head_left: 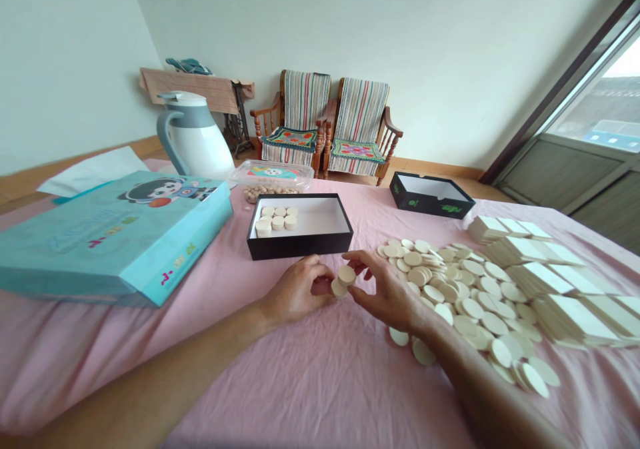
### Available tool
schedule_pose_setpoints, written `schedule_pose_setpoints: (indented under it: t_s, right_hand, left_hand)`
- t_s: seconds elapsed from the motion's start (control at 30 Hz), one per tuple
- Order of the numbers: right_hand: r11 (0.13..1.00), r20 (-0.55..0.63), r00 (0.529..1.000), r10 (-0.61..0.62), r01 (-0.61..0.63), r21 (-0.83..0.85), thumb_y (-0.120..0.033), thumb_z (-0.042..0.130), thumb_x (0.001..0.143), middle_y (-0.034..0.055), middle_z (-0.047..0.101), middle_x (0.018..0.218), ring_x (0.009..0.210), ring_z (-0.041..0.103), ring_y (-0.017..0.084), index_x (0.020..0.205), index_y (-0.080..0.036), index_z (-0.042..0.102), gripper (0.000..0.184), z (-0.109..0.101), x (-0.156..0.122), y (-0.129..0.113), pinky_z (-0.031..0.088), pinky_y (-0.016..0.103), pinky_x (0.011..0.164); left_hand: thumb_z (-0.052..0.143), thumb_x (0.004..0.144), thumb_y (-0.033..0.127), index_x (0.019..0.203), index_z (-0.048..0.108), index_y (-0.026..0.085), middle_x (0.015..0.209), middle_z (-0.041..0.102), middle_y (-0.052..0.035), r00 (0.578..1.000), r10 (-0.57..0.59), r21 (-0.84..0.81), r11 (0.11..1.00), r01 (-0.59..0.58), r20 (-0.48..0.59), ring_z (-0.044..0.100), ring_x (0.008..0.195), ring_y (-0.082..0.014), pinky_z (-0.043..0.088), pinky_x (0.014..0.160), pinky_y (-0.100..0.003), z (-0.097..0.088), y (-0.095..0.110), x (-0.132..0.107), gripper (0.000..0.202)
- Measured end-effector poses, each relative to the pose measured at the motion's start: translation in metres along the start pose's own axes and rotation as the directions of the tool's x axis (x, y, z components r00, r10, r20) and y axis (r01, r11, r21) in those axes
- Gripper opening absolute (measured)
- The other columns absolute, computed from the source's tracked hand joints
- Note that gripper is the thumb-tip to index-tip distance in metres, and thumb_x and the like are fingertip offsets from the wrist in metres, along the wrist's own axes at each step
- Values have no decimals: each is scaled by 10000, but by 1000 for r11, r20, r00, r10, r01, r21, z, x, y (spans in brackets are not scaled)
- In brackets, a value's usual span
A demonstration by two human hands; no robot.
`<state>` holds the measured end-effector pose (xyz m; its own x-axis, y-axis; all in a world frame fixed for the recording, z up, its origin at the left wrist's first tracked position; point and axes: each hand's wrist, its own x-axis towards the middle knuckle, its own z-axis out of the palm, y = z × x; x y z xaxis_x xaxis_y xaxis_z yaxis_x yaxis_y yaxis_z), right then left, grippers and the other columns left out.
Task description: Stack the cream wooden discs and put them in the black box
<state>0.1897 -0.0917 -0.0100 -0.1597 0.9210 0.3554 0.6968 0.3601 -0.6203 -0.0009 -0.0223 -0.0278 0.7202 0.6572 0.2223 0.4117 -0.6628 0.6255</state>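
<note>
Several pale round discs (pixel 346 276), wood-like in look, are gathered in a short, uneven stack between my hands, in front of the black box. My left hand (pixel 299 288) has its fingers curled against the left side of this stack. From the right, my right hand (pixel 385 288) brings thumb and forefinger round the upper disc; some of its fingertip contact is hidden. A loose pile of the same discs (pixel 473 296) spreads right of my right hand. In the black box (pixel 300 245), short stacks of discs (pixel 278 217) stand at the left end.
Stacked pale rectangular cards (pixel 580 319) line the right side. Behind is another black box part (pixel 433 196). A blue box (pixel 115 236), a white jug (pixel 200 139) and a clear tub (pixel 275 176) stand left and back on the pink cloth (pixel 300 382).
</note>
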Motion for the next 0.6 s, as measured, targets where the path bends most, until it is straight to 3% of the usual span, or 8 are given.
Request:
schedule_pose_setpoints:
  t_s: [0.2, 0.37, 0.5, 0.6]
  right_hand:
    - [998, 46, 998, -33, 31, 51, -101, 571, 725, 31, 615, 971, 890, 584, 154, 1185, -225, 483, 484, 11, -2, 5, 467, 306, 774]
    - [999, 81, 996, -22, 19, 48, -106, 565, 724, 40, 622, 1013, 905, 585, 151, 1193, -224, 484, 490, 4, -2, 1, 464, 302, 780]
    - [997, 123, 991, 61, -66, 36, -64, 521, 699, 20, 658, 925, 786, 602, 126, 1172, -213, 500, 496, -6, -2, 0, 463, 262, 698]
    - [990, 134, 981, 138, -135, -29, -77, 487, 718, 3, 671, 796, 672, 594, 110, 1020, -193, 593, 341, -9, -3, 3, 439, 238, 635]
  left_hand:
    - [682, 729, 257, 842, 659, 168, 820, 554, -28, 1000, 4, 10, 1000, -4, 4, 551, 740, -160, 413, 650, -258, 0, 0, 0, 146]
    - [703, 714, 285, 853, 660, 168, 826, 559, -26, 1000, 6, 1, 1000, -6, -4, 549, 734, -156, 415, 654, -261, 0, 0, 0, 186]
    - [732, 693, 345, 898, 660, 172, 831, 579, -24, 1000, -3, -66, 998, 2, -16, 548, 724, -147, 421, 644, -253, -2, 0, 0, 278]
    - [723, 702, 414, 952, 665, 183, 828, 588, -18, 999, -20, -147, 989, 14, -34, 538, 694, -127, 423, 623, -239, -3, 0, 0, 345]
